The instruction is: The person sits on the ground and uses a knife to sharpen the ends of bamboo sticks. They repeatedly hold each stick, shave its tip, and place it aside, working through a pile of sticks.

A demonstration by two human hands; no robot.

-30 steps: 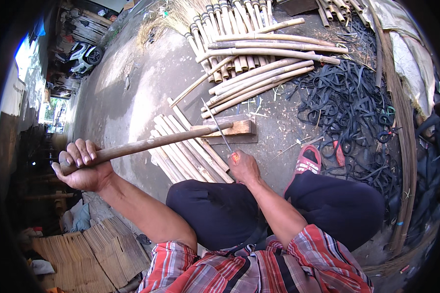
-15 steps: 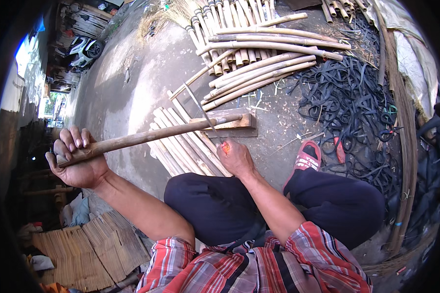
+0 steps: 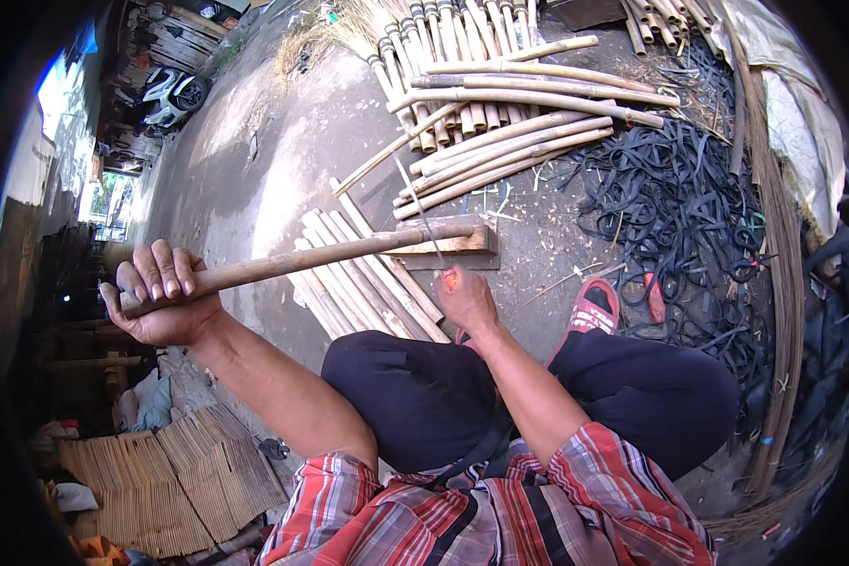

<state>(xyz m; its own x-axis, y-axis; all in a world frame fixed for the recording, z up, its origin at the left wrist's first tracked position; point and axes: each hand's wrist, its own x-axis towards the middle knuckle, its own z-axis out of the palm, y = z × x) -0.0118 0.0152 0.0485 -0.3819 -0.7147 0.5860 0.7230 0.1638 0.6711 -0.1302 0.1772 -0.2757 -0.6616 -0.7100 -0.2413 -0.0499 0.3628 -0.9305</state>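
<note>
My left hand (image 3: 174, 292) is wrapped round the near end of a bamboo pole (image 3: 311, 259). The pole's far end rests on a wooden block (image 3: 453, 243) on the ground. In my right hand (image 3: 466, 300) is a long thin knife (image 3: 423, 219) with an orange-red handle. Its narrow blade crosses the pole close to the block; whether the edge touches the pole I cannot tell. Left of the block lies a row of cut bamboo poles (image 3: 363, 274), beside my bent knee.
More bamboo poles (image 3: 538, 90) lie across several brooms (image 3: 443, 38) ahead. A tangle of black strips (image 3: 670, 198) covers the ground at right, with a red object (image 3: 654, 298) beside it. Long thin stalks (image 3: 781, 311) run along the right side. Ribbed brown slats (image 3: 151, 491) lie at lower left.
My right hand and the knife have shifted right along the pole, toward the block. The fingers of my left hand have closed further over the pole.
</note>
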